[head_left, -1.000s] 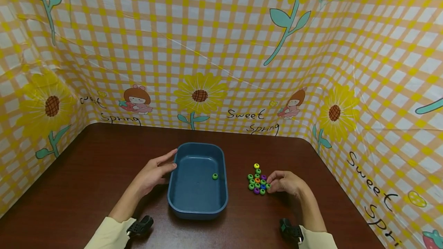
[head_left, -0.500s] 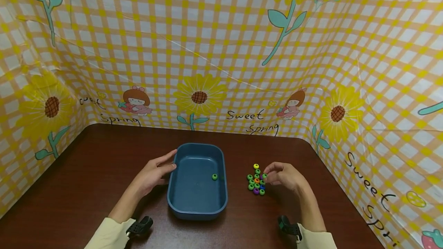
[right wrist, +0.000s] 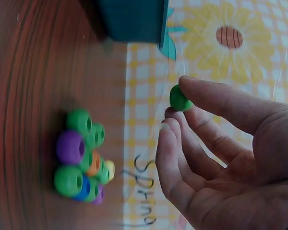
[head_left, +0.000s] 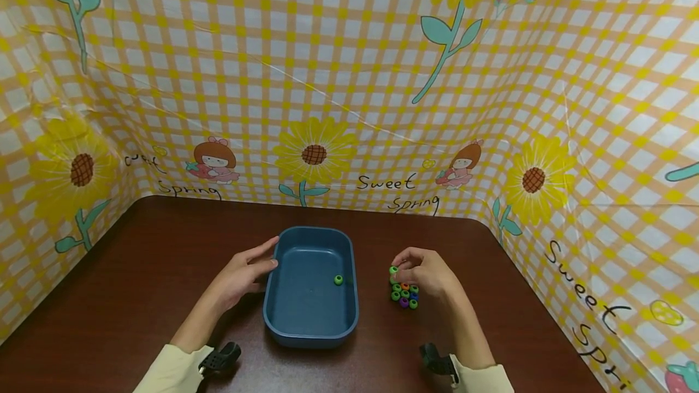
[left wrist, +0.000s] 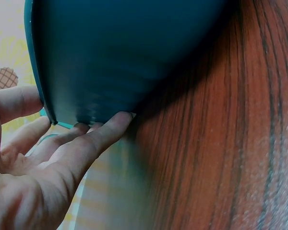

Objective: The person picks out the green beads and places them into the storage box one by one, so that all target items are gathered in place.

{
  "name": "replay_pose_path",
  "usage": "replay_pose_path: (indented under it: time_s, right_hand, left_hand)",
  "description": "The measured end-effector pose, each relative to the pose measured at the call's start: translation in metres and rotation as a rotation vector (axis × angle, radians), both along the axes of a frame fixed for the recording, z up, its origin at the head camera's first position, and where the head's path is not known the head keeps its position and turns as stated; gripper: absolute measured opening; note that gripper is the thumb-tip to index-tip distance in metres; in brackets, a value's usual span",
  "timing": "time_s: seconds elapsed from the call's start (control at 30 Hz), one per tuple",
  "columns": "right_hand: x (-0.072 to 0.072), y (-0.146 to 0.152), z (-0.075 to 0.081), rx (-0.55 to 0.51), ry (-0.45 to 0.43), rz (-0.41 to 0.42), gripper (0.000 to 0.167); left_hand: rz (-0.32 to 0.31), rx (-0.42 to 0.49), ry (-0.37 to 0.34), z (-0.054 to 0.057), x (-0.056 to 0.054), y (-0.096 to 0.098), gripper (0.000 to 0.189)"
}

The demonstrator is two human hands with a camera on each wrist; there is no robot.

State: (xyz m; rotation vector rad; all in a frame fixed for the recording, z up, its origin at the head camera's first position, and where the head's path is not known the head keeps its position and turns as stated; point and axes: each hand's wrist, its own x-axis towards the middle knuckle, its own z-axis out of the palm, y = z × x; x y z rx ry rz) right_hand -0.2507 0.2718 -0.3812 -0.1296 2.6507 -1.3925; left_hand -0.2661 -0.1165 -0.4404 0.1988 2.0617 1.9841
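My right hand [head_left: 428, 273] pinches a green bead [right wrist: 179, 98] between thumb and fingertips, up off the table, over the left side of a cluster of beads. The cluster shows green, blue, orange and yellow beads and a purple bead [right wrist: 70, 146]; in the head view my hand hides its far part. My left hand [head_left: 244, 273] rests against the left side of a blue rectangular tray [head_left: 311, 337], fingers mostly straight along its outer wall and rim. Inside the tray, near its right wall, lies one green bead [head_left: 338, 280].
The dark brown wooden table [head_left: 180, 235] is enclosed by a checked cloth [head_left: 349, 90] with sunflowers, at the back and both sides. Black straps sit on both wrists. The tray's right wall stands between the bead cluster and the tray's inside.
My right hand has lifted a green bead from the cluster's right side and carried it left, toward the tray. My left hand and the tray have stayed in place.
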Motion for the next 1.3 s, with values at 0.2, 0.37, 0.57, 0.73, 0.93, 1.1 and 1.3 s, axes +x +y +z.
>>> replay_pose_path:
  time_s: [0.2,0.37,0.57,0.73,0.93,1.1,1.3]
  right_hand:
    - [0.0,-0.02,0.0,-0.018,0.042,-0.005,0.023]
    - [0.0,-0.033,-0.003,-0.027,0.055,0.002,0.02]
    - [0.001,-0.05,-0.001,-0.057,0.069,0.004,0.019]
    - [0.003,-0.064,0.0,-0.088,0.078,-0.013,0.017]
    - [0.005,-0.074,0.002,-0.066,0.099,0.014,0.018]
    - [0.005,-0.085,-0.002,-0.066,0.114,0.043,0.018]
    - [0.006,-0.094,-0.009,-0.072,0.148,0.028,0.017]
  left_hand:
    - [0.0,0.008,-0.001,0.0,0.0,-0.001,0.059]
    - [-0.006,0.005,0.01,0.001,0.0,0.0,0.059]
    - [0.01,0.005,0.015,0.002,0.002,0.0,0.058]
    - [0.012,0.002,0.039,0.001,0.003,0.0,0.057]
    - [0.018,0.022,0.035,0.002,0.002,0.003,0.057]
    - [0.027,0.012,0.042,0.003,0.003,0.003,0.056]
    - [0.037,-0.009,0.045,0.004,0.004,0.004,0.056]
